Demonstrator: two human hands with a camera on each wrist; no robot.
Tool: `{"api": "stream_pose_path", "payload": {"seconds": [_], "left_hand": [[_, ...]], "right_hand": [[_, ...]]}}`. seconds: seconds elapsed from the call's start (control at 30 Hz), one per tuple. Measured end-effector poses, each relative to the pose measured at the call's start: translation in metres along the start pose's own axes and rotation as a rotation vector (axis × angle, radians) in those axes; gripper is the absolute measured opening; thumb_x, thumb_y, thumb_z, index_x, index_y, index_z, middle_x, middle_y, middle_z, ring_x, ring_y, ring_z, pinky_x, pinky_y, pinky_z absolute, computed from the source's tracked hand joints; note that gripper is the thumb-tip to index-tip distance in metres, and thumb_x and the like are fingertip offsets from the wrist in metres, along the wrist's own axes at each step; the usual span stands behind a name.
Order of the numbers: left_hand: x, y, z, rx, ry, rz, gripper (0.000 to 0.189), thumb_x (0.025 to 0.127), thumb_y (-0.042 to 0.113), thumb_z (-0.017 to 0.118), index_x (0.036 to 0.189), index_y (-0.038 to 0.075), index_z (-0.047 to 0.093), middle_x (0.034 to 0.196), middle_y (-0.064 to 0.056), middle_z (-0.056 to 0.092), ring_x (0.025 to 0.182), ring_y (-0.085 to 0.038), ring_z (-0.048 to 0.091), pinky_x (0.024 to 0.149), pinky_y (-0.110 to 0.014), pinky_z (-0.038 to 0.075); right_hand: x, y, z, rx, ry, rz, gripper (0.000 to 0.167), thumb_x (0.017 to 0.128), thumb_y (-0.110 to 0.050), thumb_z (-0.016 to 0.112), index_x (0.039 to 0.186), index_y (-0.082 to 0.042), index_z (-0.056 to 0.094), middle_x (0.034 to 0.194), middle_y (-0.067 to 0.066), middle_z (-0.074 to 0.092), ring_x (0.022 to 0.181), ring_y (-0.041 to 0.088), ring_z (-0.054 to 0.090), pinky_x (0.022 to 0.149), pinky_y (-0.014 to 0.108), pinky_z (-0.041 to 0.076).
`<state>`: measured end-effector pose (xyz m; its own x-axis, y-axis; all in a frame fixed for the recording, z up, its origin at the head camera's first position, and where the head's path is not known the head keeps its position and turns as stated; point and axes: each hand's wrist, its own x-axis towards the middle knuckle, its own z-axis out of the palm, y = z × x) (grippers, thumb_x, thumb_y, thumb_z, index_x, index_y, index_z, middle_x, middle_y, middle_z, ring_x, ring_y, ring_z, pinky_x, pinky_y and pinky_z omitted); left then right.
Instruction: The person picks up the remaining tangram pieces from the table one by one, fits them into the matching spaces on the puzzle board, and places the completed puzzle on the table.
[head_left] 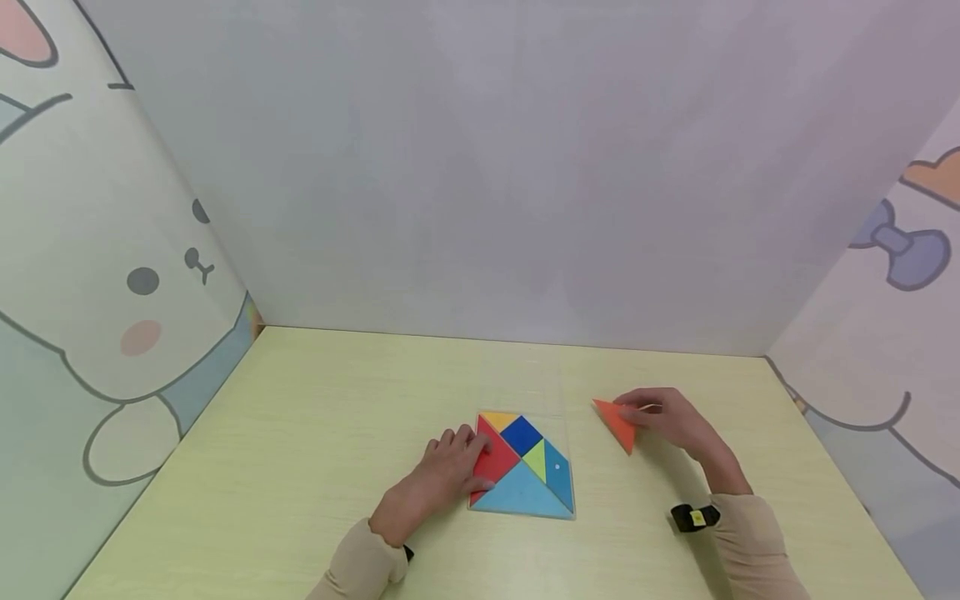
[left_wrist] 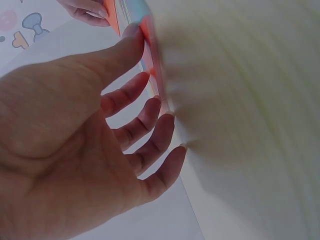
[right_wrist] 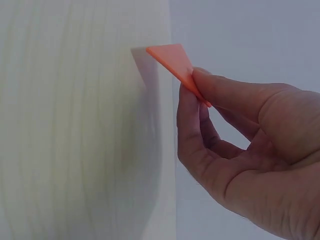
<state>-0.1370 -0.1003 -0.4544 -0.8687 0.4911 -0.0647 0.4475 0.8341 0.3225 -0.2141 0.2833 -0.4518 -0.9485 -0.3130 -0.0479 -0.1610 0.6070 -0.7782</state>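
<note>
My right hand (head_left: pixel 667 418) pinches an orange triangular tangram piece (right_wrist: pixel 172 57) between thumb and fingers, above the table to the right of the tangram tray. My left hand (head_left: pixel 444 468) rests on the tray's left side, its fingertips and thumb touching the large red triangle (head_left: pixel 497 458). In the left wrist view, its fingers (left_wrist: pixel 137 120) lie spread and slightly bent along the tray's edge. Inside the tray are also a light blue triangle (head_left: pixel 522 493), a dark blue square (head_left: pixel 522 436), a yellow piece (head_left: pixel 498 421), a lime triangle (head_left: pixel 536 459) and a blue piece with a white dot (head_left: pixel 557 482).
A clear, see-through panel (head_left: pixel 522 379) lies behind the coloured pieces. The pale wooden table (head_left: pixel 337 417) ends at a plain grey back wall (head_left: pixel 510 183). Side walls with cartoon drawings (head_left: pixel 142 333) stand left and right.
</note>
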Motion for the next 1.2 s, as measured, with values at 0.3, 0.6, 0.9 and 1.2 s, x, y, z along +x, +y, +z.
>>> {"api": "stream_pose_path", "payload": {"seconds": [0.3,0.6,0.9,1.2], "left_hand": [[0.0,0.001,0.0,-0.006,-0.007,-0.002,0.053,0.091,0.038,0.079,0.129,0.011,0.054,0.113,-0.007,0.051,0.106,-0.023,0.05,0.081,-0.036,0.043],[0.001,0.0,0.001,-0.005,-0.004,-0.003,0.052,0.09,0.038,0.079,0.128,0.012,0.054,0.112,-0.006,0.051,0.105,-0.022,0.049,0.08,-0.037,0.043],[0.001,0.0,0.001,-0.02,-0.009,-0.007,0.05,0.09,0.037,0.079,0.127,0.012,0.054,0.111,-0.006,0.05,0.105,-0.023,0.049,0.081,-0.037,0.042],[0.003,0.0,0.001,-0.029,-0.013,-0.013,0.052,0.09,0.037,0.08,0.128,0.012,0.054,0.112,-0.005,0.051,0.106,-0.022,0.05,0.082,-0.037,0.043]], "right_hand": [[0.003,-0.004,0.009,0.01,-0.009,0.001,0.026,0.097,-0.013,0.071,0.121,-0.001,0.073,0.121,0.017,0.07,0.106,0.03,0.067,0.084,0.028,0.054],[0.008,-0.009,0.019,0.032,-0.019,-0.026,0.024,0.096,-0.01,0.072,0.119,-0.001,0.074,0.119,0.016,0.071,0.104,0.029,0.067,0.083,0.027,0.055],[0.011,-0.016,0.027,0.036,-0.036,-0.031,0.025,0.097,-0.013,0.072,0.119,-0.001,0.074,0.119,0.015,0.071,0.102,0.027,0.068,0.082,0.028,0.055],[0.014,-0.021,0.036,0.067,-0.051,-0.021,0.027,0.098,-0.015,0.072,0.121,-0.002,0.073,0.118,0.014,0.072,0.093,0.023,0.067,0.075,0.031,0.056]]}}
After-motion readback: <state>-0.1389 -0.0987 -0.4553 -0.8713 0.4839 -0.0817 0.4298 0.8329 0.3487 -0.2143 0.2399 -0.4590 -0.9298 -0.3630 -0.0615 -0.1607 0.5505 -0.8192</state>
